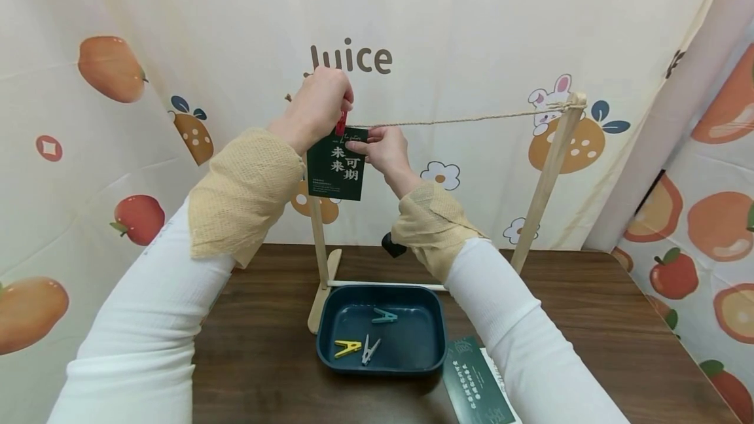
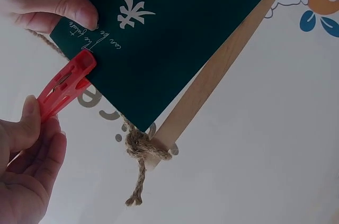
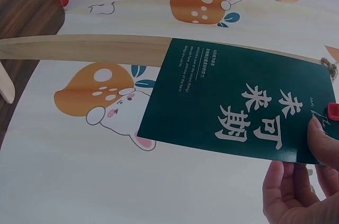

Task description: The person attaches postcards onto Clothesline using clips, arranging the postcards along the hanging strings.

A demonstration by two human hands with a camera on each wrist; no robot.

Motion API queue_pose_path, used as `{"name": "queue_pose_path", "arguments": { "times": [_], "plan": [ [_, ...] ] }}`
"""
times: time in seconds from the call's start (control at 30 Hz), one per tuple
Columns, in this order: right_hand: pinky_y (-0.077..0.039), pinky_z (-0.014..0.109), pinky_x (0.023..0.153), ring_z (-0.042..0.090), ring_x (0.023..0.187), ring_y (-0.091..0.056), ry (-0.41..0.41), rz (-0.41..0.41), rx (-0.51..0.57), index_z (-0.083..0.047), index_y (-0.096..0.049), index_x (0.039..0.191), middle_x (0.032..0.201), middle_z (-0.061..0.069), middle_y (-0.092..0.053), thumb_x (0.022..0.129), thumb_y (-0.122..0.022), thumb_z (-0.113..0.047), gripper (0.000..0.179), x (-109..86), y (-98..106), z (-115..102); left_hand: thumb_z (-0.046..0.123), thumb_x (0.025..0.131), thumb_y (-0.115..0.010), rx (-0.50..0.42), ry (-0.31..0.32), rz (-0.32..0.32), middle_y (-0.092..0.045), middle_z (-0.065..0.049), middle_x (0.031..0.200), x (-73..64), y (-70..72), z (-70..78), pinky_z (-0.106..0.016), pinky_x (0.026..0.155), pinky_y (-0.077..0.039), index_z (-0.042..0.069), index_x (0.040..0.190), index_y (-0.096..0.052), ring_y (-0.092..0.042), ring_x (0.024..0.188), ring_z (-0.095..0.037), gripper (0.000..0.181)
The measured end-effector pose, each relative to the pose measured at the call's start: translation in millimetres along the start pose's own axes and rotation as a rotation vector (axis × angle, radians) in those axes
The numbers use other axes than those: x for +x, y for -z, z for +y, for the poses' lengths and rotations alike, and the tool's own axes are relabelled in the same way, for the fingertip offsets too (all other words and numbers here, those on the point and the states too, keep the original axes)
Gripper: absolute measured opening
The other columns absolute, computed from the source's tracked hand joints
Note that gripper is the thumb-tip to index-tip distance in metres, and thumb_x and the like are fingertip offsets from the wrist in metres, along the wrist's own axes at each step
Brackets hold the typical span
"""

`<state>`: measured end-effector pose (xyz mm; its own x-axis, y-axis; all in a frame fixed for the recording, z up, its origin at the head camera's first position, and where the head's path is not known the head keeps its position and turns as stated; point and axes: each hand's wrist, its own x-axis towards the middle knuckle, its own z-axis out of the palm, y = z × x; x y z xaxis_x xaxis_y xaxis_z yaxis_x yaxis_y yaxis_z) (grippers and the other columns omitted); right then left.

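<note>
While the left hand (image 1: pixel 318 108) pinches the handle end of a red clothespin (image 2: pixel 64 85), the right hand (image 1: pixel 389 152) holds a green card (image 1: pixel 334 172) by its upper corner, thumb on the printed face and fingers behind. The card hangs upright between and just below the two hands, its top edge along the rope (image 1: pixel 471 119), which runs off past the right hand to a wooden post (image 1: pixel 548 182).

The clothespin's nose overlaps the card's top edge, just beside the right thumb, so the step in hand looks to be clipping the card to the rope. Whether the rope sits inside the bite as well, I cannot tell.

The next move seems to call for the right hand to keep the card steady and level while the left seats the pin over rope and card together, then eases its pinch; letting go of the card too early could leave it crooked or drop it.

Below both hands stands a blue tray (image 1: pixel 412 353) with a teal clothespin (image 1: pixel 385 316), a yellow one (image 1: pixel 347 347) and a grey one (image 1: pixel 369 351). More cards (image 1: pixel 476 381) lie beside it, under the right forearm.
</note>
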<state>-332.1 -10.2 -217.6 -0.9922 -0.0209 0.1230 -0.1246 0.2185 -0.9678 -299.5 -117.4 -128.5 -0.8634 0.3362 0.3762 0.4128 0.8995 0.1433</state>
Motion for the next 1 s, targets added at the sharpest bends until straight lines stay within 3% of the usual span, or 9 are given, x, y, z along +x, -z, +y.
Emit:
{"name": "queue_pose_path", "arguments": {
  "times": [0.13, 0.37, 0.6, 0.83, 1.0],
  "plan": [
    [-0.049, 0.025, 0.064, 0.010, 0.069, -0.052, 0.008, -0.008, 0.006, -0.001, -0.067, 0.092, 0.096, 0.004, -0.061, 0.072, -0.074, -0.015, 0.026, 0.4, -0.4, 0.7, -0.005, 0.085, -0.052, 0.014, -0.003, -0.001, -0.060, -0.017, 0.096, 0.9, -1.9, -1.4, -0.035, 0.081, -0.046, -0.006, 0.095, -0.064, -0.056, 0.087, -0.025, 0.016],
    [-0.047, 0.022, 0.060, 0.009, 0.068, -0.051, 0.018, -0.008, 0.018, -0.002, -0.068, 0.091, 0.090, 0.005, -0.063, 0.071, -0.075, -0.015, 0.025, 1.4, -1.0, 2.3, -0.006, 0.085, -0.052, 0.016, -0.005, -0.006, -0.061, -0.017, 0.095, 1.4, -5.3, -4.2, -0.036, 0.080, -0.046, -0.005, 0.095, -0.064, -0.057, 0.086, -0.026, 0.016],
    [-0.047, 0.023, 0.062, 0.009, 0.084, -0.050, 0.015, -0.010, -0.009, -0.003, -0.069, 0.089, 0.091, 0.002, -0.061, 0.072, -0.074, -0.017, 0.023, 1.9, -1.2, 3.2, -0.005, 0.084, -0.053, 0.007, -0.011, -0.015, -0.062, -0.017, 0.095, 1.4, -7.3, -4.8, -0.035, 0.080, -0.047, -0.006, 0.095, -0.065, -0.058, 0.085, -0.026, 0.016],
    [-0.049, 0.025, 0.068, 0.017, 0.093, -0.054, -0.008, -0.006, -0.038, -0.001, -0.063, 0.105, 0.110, 0.008, -0.055, 0.072, -0.074, -0.017, 0.038, 1.8, 0.2, 5.6, -0.007, 0.084, -0.052, 0.022, -0.020, -0.071, -0.062, -0.019, 0.098, 3.0, -9.7, -4.2, -0.036, 0.081, -0.046, -0.008, 0.098, -0.063, -0.057, 0.090, -0.027, 0.018],
    [-0.049, 0.026, 0.069, 0.017, 0.090, -0.056, -0.010, -0.005, -0.035, -0.001, -0.062, 0.107, 0.106, 0.009, -0.058, 0.073, -0.073, -0.017, 0.040, 1.1, 0.9, 7.3, -0.006, 0.084, -0.051, 0.017, -0.032, -0.096, -0.062, -0.019, 0.097, 2.9, -11.1, -3.8, -0.035, 0.080, -0.046, -0.008, 0.098, -0.063, -0.058, 0.089, -0.026, 0.018]
  ]
}}
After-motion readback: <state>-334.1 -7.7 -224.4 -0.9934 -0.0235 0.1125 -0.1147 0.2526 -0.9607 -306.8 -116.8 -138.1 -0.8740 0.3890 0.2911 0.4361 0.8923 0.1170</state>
